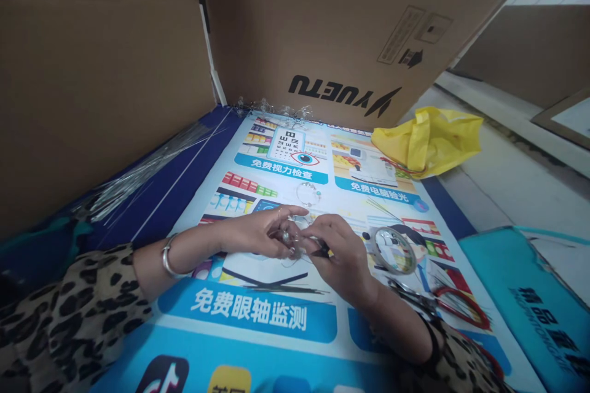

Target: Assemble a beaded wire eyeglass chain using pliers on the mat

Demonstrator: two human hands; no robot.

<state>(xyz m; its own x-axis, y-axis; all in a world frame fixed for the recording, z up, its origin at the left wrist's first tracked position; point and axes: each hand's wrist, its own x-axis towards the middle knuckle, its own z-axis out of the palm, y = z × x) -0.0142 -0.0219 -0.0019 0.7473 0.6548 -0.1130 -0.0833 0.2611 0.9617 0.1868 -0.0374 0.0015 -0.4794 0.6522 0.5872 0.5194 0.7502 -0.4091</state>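
Two-handed grip narrow on wirework (295,242): left hand (255,230), right hand (341,255) (tape roll (410,253), scissors (429,304), yellow bag (428,141) rightward).

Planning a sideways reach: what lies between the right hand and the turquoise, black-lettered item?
In the head view: a clear, round, tape-like roll and, lower down, red-handled metal scissors, both on the blue printed sheet.
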